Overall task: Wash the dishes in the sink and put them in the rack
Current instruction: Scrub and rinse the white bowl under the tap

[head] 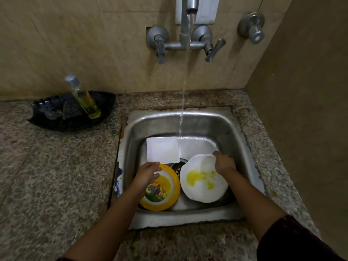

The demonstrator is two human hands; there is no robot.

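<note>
A steel sink (243,147) holds three dishes. A round white plate (201,189) smeared with yellow stains sits tilted at the right, and my right hand (224,163) grips its far rim. A yellow-rimmed plate with a picture (165,193) lies at the front left; my left hand (148,173) rests over its far edge, fingers curled, and whether it grips is unclear. A square white plate (162,149) lies behind it. Water runs from the tap (192,6) into the sink's back part, beside the square plate.
A black tray (56,123) on the granite counter at the left carries a bottle of yellow liquid (84,98) and scrubbers. Wall taps (160,44) stick out above the sink. A wall closes off the right side. No rack is in view.
</note>
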